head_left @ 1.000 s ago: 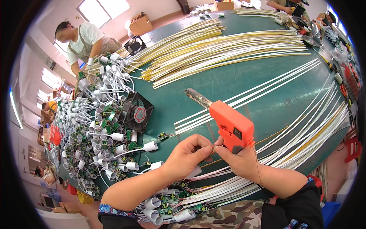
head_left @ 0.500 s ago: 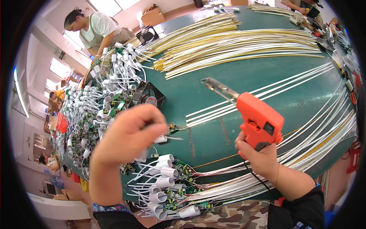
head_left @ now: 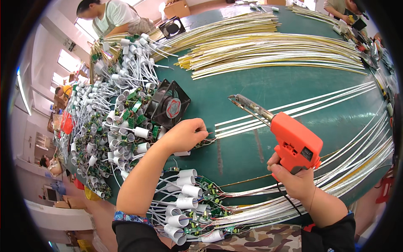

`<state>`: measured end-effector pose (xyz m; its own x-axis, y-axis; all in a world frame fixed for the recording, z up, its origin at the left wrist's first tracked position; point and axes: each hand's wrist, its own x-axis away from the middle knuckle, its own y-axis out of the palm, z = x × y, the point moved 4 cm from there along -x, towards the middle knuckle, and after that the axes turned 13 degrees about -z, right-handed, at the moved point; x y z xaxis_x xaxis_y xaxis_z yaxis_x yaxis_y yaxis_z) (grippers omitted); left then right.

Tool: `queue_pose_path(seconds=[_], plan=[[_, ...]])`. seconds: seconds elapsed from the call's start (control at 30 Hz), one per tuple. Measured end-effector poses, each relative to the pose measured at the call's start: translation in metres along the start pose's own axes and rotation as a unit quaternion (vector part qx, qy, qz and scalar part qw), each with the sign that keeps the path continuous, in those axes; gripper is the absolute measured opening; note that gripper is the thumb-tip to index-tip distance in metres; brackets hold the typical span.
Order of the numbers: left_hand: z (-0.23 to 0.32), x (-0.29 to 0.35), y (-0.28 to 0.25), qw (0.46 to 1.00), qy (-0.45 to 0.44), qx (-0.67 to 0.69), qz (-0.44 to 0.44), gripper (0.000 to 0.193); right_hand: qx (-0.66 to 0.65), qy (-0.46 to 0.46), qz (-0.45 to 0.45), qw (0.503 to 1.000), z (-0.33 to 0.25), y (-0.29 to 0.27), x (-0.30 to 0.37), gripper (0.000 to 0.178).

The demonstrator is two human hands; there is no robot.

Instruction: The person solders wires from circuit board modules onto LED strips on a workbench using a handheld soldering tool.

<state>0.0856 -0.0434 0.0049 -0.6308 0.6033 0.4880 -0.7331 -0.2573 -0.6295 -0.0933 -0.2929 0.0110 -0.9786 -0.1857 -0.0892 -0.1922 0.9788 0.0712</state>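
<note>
My right hand (head_left: 294, 180) is wrapped round the grip of a red soldering gun (head_left: 297, 140). Its metal tip (head_left: 233, 98) points up and to the left, above the table and apart from the strips. My left hand (head_left: 187, 135) is closed in a pinch at the left ends of several thin white strips (head_left: 252, 125). From its fingertips a thin reddish wire (head_left: 211, 133) sticks out toward those ends. Beneath that hand lie a small circuit board (head_left: 204, 143) and part of a white cylindrical housing (head_left: 182, 153), mostly covered by the fingers.
A black fan (head_left: 170, 105) stands just beyond my left hand. Piled on the left are white housings with circuit boards (head_left: 130, 113). Finished-looking housings (head_left: 187, 203) wired to strips (head_left: 268, 213) lie near me. Bundled yellowish strips (head_left: 273, 50) lie across the far table (head_left: 210, 90). Other people work at the far side.
My left hand has moved forward and right to the strip ends, its fingers now pinched there. The soldering gun stays in my right hand, with little movement. The whole view has shifted slightly.
</note>
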Motion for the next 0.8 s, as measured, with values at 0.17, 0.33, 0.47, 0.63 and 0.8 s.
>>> queue_pose_path(seconds=[0.17,0.33,0.47,0.63,0.8], plan=[[0.006,0.001,0.005,0.999,0.001,-0.046,-0.026,0.017,-0.043,0.011,0.027,0.999,0.003,0.002,-0.002,0.03],[0.01,0.009,0.025,0.977,0.039,0.018,-0.208,0.015,-0.049,0.019,0.036,0.998,0.003,-0.002,0.0,0.033],[0.0,0.006,0.019,0.991,-0.004,0.108,-0.076,0.017,-0.026,0.011,0.011,1.0,0.0,-0.002,0.0,0.039],[-0.007,-0.001,0.018,0.997,-0.027,0.071,-0.013,0.018,-0.064,0.013,0.015,0.998,-0.002,-0.004,-0.006,0.049],[-0.004,-0.007,0.017,0.999,-0.041,0.004,0.009,0.022,0.004,0.015,-0.028,1.0,0.009,-0.003,-0.008,0.051]])
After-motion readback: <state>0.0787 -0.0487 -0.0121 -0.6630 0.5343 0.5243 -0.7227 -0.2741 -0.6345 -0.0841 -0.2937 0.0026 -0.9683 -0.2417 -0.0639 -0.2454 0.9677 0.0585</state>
